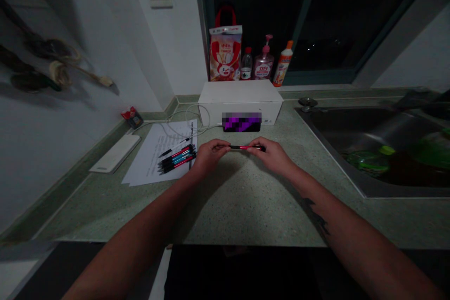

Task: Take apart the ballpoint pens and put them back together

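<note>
A red and black pen (242,147) is held level between both hands above the green countertop (246,206). My left hand (208,153) pinches its left end with fingers closed. My right hand (270,152) grips its right end the same way. Just left of my left hand, several more pens (176,158), red, blue and black, lie in a bunch on white printed sheets of paper (158,157).
A white box (241,96) stands behind the hands with a phone (242,122) leaning on its front and a white cable (183,124) beside it. Bottles and a snack bag (225,51) line the window sill. A steel sink (379,150) lies right. A flat white case (116,153) lies left.
</note>
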Demonstrator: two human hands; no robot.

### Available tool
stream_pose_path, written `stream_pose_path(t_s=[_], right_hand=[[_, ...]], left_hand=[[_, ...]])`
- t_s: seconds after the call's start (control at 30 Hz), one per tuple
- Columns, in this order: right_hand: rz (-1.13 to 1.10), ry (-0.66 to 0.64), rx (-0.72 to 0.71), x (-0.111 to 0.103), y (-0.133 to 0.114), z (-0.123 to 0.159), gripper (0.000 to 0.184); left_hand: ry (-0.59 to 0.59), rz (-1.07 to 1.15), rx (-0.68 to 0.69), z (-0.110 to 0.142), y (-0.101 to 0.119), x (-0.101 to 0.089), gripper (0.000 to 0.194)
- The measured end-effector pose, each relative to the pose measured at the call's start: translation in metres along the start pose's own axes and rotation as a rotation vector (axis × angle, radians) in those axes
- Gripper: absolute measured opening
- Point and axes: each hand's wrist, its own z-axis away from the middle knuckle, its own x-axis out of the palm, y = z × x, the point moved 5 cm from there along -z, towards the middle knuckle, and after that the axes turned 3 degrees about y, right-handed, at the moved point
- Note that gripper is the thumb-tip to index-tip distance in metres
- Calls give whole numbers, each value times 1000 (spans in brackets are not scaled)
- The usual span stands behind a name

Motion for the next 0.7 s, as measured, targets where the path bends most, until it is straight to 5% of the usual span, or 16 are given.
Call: stream_pose_path(t_s=[0.7], right_hand=[[43, -33, 23, -1, 2, -2, 26]], left_hand=[[31, 1, 0, 2, 3, 0, 13]])
